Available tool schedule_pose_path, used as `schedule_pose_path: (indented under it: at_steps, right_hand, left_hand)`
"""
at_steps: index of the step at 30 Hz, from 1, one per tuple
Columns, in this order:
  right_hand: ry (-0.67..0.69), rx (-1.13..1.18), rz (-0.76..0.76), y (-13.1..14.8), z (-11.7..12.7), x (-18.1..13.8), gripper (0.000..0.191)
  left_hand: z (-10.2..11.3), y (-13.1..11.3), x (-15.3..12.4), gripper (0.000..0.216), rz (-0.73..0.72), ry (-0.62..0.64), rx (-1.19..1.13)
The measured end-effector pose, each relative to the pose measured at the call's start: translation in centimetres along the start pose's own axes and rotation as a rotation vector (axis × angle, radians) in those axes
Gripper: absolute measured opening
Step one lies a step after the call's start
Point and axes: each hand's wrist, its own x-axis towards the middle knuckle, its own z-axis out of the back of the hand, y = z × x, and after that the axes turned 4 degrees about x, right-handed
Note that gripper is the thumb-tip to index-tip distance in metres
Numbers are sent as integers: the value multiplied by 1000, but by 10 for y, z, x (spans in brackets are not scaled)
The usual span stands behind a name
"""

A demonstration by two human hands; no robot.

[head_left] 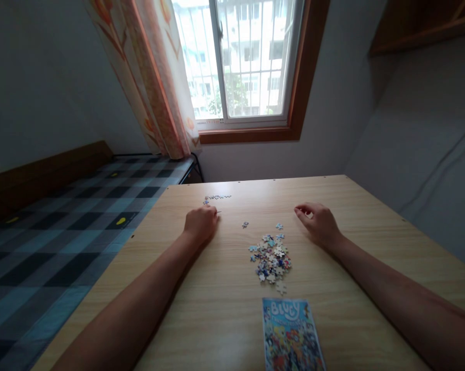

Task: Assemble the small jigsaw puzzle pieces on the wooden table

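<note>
On the left of the table, my left hand [201,222] is closed, with the thin edge of a jigsaw puzzle piece [219,212] poking out from its fingertips. Just beyond it lies a short joined row of puzzle pieces [219,197], partly hidden by the hand at its left end. My right hand [318,222] rests on the right side with fingers curled together; whether anything sits in them is hidden. Between the hands is a heap of loose puzzle pieces [273,260]. A single piece [245,224] lies apart from it, and another piece [279,226] is nearer my right hand.
A colourful picture box or card marked Bluey [293,335] lies at the table's near side. The wooden table [356,309] reaches toward a window [251,62]. A bed with a checked cover [73,237] stands at left, and a shelf [426,31] hangs upper right.
</note>
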Motion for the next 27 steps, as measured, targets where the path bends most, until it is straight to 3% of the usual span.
schedule_pose_path:
  at_steps: [4,11,18,27]
  right_hand:
    - [100,25,42,-7,-10,-4,19]
    - [274,122,187,2,-13,-6,21]
    - [287,114,190,-4,-16,-5,21]
    - [291,134,184,-2,-16,-6,21]
  left_hand:
    - [-3,-12,-2,34,-76,54,-21]
    - [-5,-18,-5,29,-163,17,-81]
    - [10,-37,-18,33,-515,18,-173]
    - [11,-42,-22,34,-502,49,-191]
